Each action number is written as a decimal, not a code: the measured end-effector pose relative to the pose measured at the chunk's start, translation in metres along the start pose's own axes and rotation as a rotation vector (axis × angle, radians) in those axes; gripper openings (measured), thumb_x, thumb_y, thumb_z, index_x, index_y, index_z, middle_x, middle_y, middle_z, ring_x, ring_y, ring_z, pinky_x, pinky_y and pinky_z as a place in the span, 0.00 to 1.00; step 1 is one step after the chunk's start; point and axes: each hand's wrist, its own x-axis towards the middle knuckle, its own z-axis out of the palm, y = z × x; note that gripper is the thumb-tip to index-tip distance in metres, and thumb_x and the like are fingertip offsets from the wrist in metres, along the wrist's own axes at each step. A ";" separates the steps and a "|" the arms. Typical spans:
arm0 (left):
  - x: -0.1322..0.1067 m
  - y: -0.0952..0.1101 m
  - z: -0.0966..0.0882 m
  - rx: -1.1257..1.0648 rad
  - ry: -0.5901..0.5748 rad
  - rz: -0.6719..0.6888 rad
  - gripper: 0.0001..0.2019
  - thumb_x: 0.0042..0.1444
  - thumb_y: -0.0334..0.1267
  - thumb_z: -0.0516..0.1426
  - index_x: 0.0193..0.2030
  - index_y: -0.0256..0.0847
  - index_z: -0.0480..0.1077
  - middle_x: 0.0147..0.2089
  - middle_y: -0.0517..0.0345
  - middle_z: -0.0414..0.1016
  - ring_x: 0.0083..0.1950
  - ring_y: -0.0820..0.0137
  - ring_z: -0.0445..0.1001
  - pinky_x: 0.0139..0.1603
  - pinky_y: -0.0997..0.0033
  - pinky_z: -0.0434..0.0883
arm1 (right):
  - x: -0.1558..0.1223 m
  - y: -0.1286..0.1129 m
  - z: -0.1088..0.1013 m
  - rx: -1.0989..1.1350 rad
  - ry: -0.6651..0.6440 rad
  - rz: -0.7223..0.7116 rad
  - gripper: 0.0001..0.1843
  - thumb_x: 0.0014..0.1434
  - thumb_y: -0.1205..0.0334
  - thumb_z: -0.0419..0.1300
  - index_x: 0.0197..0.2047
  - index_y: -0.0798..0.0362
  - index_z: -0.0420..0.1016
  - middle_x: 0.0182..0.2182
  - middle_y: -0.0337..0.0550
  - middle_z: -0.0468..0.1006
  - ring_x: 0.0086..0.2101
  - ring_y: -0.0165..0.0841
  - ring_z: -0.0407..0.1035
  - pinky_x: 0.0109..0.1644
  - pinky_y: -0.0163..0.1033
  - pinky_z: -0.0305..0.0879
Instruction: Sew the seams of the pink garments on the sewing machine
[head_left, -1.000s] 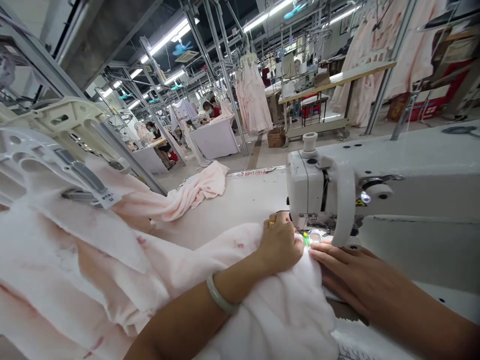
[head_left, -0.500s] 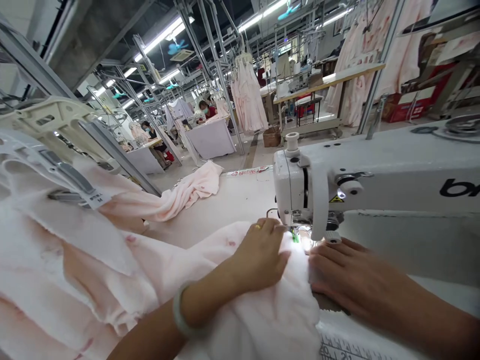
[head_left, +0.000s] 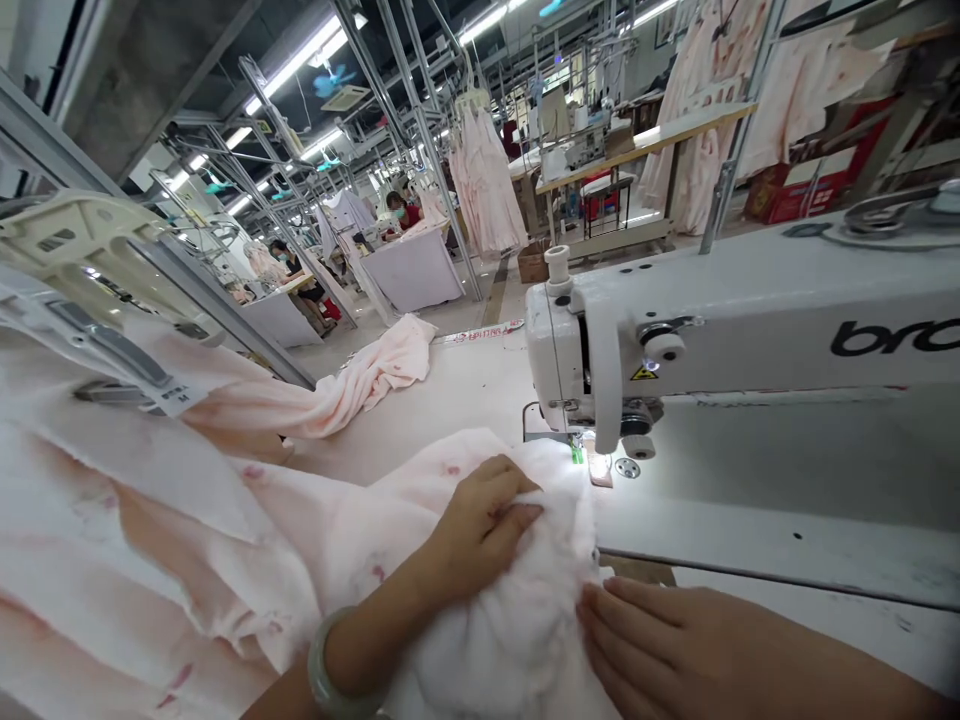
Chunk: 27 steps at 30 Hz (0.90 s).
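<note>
My left hand (head_left: pixel 480 525) is shut on a bunched mass of white, fluffy fabric (head_left: pixel 502 630), with a pale bangle (head_left: pixel 324 680) on its wrist. That fabric joins a long pale pink printed garment (head_left: pixel 172 570) spread over my left side. My right hand (head_left: pixel 675 650) lies at the fabric's right edge, its fingertips touching it without gripping. Both hands are in front of a white Brother sewing machine (head_left: pixel 735 340). Its presser foot (head_left: pixel 576 450) stands just beyond the fabric, and a metal plate (head_left: pixel 627 467) shines under the lamp.
A white work table (head_left: pixel 465 400) runs under the machine, with a loose pink fabric fold (head_left: pixel 360 385) on it. A white plastic frame (head_left: pixel 75 230) stands at left. Co-workers (head_left: pixel 397 212) sit at far tables, and pink garments (head_left: pixel 484 180) hang from racks.
The fabric has drawn back from the needle area toward me, leaving the machine bed in front of the foot visible. My left hand has bunched it, and my right hand has moved nearer me.
</note>
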 end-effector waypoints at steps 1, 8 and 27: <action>0.001 0.003 -0.001 0.013 -0.035 0.036 0.10 0.70 0.40 0.54 0.39 0.41 0.74 0.47 0.48 0.80 0.51 0.62 0.78 0.55 0.60 0.73 | 0.001 0.002 -0.004 0.029 -0.013 0.033 0.21 0.69 0.74 0.46 0.45 0.55 0.81 0.38 0.50 0.83 0.37 0.39 0.73 0.50 0.47 0.70; -0.001 0.011 0.010 0.175 -0.408 0.150 0.10 0.68 0.32 0.54 0.52 0.43 0.73 0.64 0.51 0.79 0.68 0.62 0.74 0.76 0.54 0.57 | 0.004 0.021 -0.029 0.218 -0.107 0.097 0.22 0.74 0.74 0.42 0.37 0.53 0.73 0.31 0.42 0.76 0.31 0.35 0.67 0.36 0.42 0.63; 0.009 -0.015 0.023 0.212 -0.419 0.248 0.18 0.71 0.34 0.52 0.65 0.43 0.70 0.63 0.50 0.80 0.68 0.65 0.75 0.76 0.58 0.59 | -0.005 0.021 -0.009 0.222 -0.080 0.182 0.22 0.76 0.73 0.42 0.41 0.51 0.75 0.32 0.42 0.80 0.32 0.34 0.73 0.37 0.39 0.70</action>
